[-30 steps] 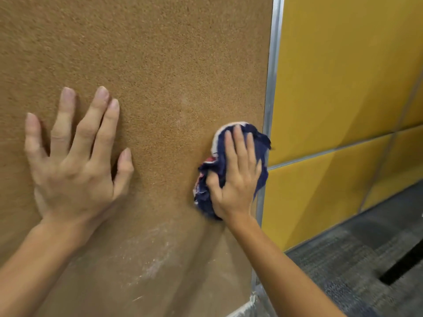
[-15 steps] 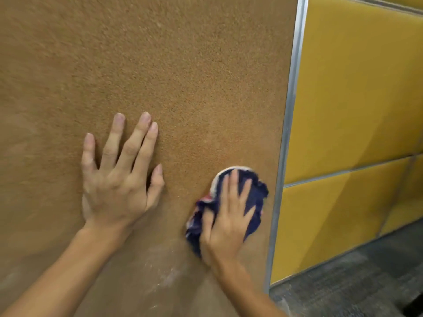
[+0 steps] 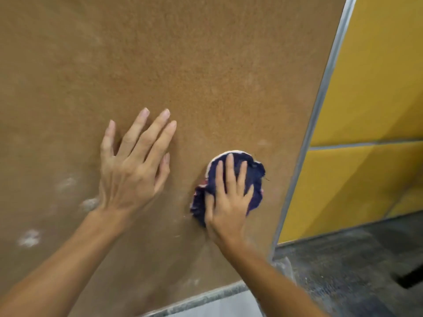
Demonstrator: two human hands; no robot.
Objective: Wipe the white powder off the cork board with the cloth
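Note:
A large brown cork board (image 3: 183, 65) stands upright and fills most of the view. My right hand (image 3: 229, 200) presses a crumpled dark blue cloth (image 3: 255, 177) with a white edge flat against the board's lower right part. My left hand (image 3: 132, 165) lies flat on the board to the left of the cloth, fingers spread, holding nothing. White powder smudges (image 3: 29, 237) show on the board at the lower left, with another white smudge (image 3: 89, 203) just beside my left wrist.
A metal frame strip (image 3: 320, 99) runs down the board's right edge. Yellow wall panels (image 3: 377, 88) stand to the right. Grey carpet (image 3: 343, 259) covers the floor at the lower right, and a pale ledge (image 3: 206, 300) runs below the board.
The view has swung so that both hands sit further right and lower on the board. My right hand has kept the cloth pressed on the board; powder patches at the lower left came into view.

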